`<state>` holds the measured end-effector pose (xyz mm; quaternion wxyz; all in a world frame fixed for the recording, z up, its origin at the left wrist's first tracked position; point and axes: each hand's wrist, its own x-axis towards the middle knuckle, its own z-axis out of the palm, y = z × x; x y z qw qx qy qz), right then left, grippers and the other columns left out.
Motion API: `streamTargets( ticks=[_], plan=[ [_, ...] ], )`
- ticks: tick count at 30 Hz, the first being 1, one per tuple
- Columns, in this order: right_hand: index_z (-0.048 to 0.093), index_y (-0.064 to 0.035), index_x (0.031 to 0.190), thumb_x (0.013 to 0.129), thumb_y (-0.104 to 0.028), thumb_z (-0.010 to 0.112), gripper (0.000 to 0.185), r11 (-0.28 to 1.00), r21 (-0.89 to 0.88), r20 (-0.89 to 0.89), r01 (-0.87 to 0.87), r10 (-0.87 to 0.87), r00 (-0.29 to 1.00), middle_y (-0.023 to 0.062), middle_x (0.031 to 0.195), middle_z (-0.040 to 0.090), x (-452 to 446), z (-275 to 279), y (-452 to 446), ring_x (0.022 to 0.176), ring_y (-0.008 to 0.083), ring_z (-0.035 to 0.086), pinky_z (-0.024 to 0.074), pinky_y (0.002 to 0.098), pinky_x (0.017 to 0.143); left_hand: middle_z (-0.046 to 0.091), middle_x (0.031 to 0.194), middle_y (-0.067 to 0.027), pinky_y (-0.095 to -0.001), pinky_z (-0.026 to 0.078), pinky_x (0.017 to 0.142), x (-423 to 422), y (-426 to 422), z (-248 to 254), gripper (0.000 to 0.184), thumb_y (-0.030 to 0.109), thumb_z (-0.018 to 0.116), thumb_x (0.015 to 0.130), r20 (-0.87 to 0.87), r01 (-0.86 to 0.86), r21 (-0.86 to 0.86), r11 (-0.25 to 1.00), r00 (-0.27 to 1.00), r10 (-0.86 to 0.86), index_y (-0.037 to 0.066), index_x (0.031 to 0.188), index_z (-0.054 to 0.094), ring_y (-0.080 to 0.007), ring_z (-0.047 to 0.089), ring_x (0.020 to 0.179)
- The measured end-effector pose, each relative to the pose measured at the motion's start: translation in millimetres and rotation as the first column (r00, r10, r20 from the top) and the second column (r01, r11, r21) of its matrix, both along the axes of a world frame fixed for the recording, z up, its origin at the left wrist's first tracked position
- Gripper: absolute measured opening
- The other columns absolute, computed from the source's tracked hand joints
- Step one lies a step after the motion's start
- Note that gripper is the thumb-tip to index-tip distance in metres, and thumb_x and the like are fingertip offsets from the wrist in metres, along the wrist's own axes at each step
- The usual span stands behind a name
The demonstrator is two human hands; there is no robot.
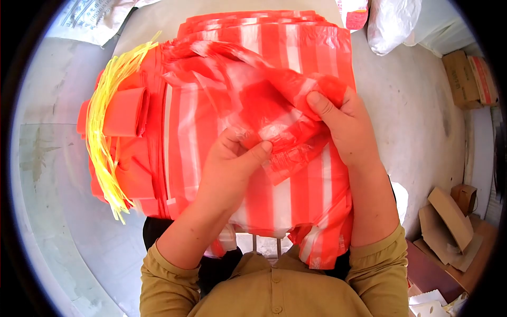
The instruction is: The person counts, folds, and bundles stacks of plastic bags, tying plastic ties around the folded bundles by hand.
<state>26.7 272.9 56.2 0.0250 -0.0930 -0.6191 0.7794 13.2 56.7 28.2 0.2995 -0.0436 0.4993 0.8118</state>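
A pile of red-and-white striped plastic bags (185,142) lies in front of me, its near edge hanging toward my lap. Above it, both hands hold one crumpled, see-through red bag (280,127). My left hand (240,156) pinches its lower left part between thumb and fingers. At its upper right, my right hand (338,113) grips the edge, thumb on top. A bundle of yellow strips (100,121) lies over folded red plastic (127,113) at the left of the pile.
The pale table (412,121) extends to the right. White plastic bags (393,24) are at the top right, and a printed white sack (87,21) at the top left. Cardboard boxes (462,79) stand at the far right, with an opened carton (449,227) lower down.
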Motion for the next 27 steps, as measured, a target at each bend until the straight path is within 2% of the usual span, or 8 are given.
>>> streamTargets(
  ticks=[4, 7, 11, 16, 19, 22, 25, 27],
  plan=[
    [0.068, -0.001, 0.122, 0.103, -0.02, 0.069, 0.027, 1.0, 0.014, 0.002, 0.018, -0.018, 1.0, 0.0036, 0.117, 0.073, 0, -1, 1, 0.105, 0.0108, 0.067, 0.0535, 0.0284, 0.092, 0.073, 0.126, -0.0112, -0.038, 0.057, 0.101, 0, 0, 0, 0.03, -0.002, 0.063, 0.101, 0.02, -0.005, 0.0, 1.0, 1.0, 0.005, 0.002, 0.131, 0.065, -0.021, 0.071, 0.114],
    [0.067, -0.0012, 0.125, 0.099, -0.02, 0.073, 0.032, 0.986, 0.123, -0.028, -0.113, 0.117, 0.993, 0.0076, 0.127, 0.072, 0, -2, 7, 0.115, 0.0156, 0.065, 0.0515, 0.0324, 0.1, 0.075, 0.105, -0.0045, -0.0271, 0.057, 0.084, 1, 9, 14, 0.017, -0.003, 0.071, 0.096, 0.046, -0.064, -0.006, 0.998, 0.997, 0.064, 0.007, 0.11, 0.066, -0.0105, 0.07, 0.091],
    [0.06, -0.0014, 0.139, 0.092, -0.019, 0.079, 0.053, 0.767, 0.585, -0.186, -0.264, 0.444, 0.877, 0.0147, 0.146, 0.061, 4, 9, 15, 0.132, 0.0265, 0.059, 0.0461, 0.0396, 0.111, 0.067, 0.131, -0.0088, -0.0345, 0.051, 0.103, 0, -2, 5, 0.043, 0.0, 0.07, 0.097, -0.042, 0.068, 0.108, 0.992, 0.997, -0.064, 0.004, 0.138, 0.056, -0.0175, 0.065, 0.118],
    [0.046, -0.0071, 0.155, 0.08, -0.005, 0.079, 0.082, 0.637, 0.732, -0.093, -0.24, 0.444, 0.891, 0.0138, 0.154, 0.051, 3, 8, 27, 0.143, 0.0292, 0.049, 0.0445, 0.0403, 0.114, 0.034, 0.169, -0.0123, -0.0447, 0.026, 0.127, 2, 4, 7, 0.082, 0.004, 0.067, 0.097, -0.282, 0.324, 0.387, 0.863, 0.933, -0.224, 0.004, 0.167, 0.023, -0.0257, 0.033, 0.156],
    [0.047, -0.0042, 0.152, 0.097, -0.012, 0.069, 0.059, 0.849, 0.526, -0.071, 0.047, -0.012, 0.997, 0.0107, 0.155, 0.052, -9, -9, 38, 0.137, 0.0234, 0.052, 0.0421, 0.0384, 0.115, 0.031, 0.171, -0.0131, -0.046, 0.027, 0.126, 4, 2, 27, 0.099, 0.044, 0.078, 0.095, -0.286, 0.341, 0.12, 0.932, 0.911, -0.296, 0.008, 0.168, 0.02, -0.0312, 0.03, 0.158],
    [0.055, -0.0029, 0.144, 0.101, -0.01, 0.063, 0.044, 0.703, 0.103, -0.125, 0.704, -0.693, 0.71, 0.0097, 0.153, 0.053, -28, -4, 46, 0.134, 0.0213, 0.054, 0.0418, 0.0365, 0.114, 0.031, 0.171, -0.0137, -0.0469, 0.024, 0.127, 3, -2, 34, 0.093, 0.042, 0.078, 0.095, -0.29, 0.372, 0.063, 0.926, 0.895, -0.339, 0.011, 0.167, 0.028, -0.0318, 0.026, 0.159],
    [0.061, -0.0033, 0.139, 0.102, -0.012, 0.063, 0.038, 0.693, 0.209, -0.322, 0.69, -0.617, 0.718, 0.0103, 0.156, 0.051, -19, -5, 58, 0.14, 0.022, 0.049, 0.038, 0.0364, 0.118, 0.031, 0.171, -0.0141, -0.0486, 0.025, 0.127, -6, -11, 34, 0.085, 0.036, 0.081, 0.092, -0.417, 0.446, -0.248, 0.86, 0.752, -0.51, 0.011, 0.162, 0.04, -0.036, 0.026, 0.159],
    [0.06, -0.0049, 0.142, 0.102, -0.014, 0.063, 0.041, 0.72, 0.546, -0.189, 0.428, -0.392, 0.9, 0.0119, 0.162, 0.044, -15, -8, 60, 0.148, 0.0254, 0.041, 0.0342, 0.0391, 0.121, 0.032, 0.171, -0.0148, -0.0505, 0.025, 0.127, -12, -15, 42, 0.082, 0.029, 0.082, 0.087, -0.521, 0.368, -0.574, 0.731, 0.524, -0.673, 0.011, 0.158, 0.046, -0.0391, 0.025, 0.159]
  ],
)
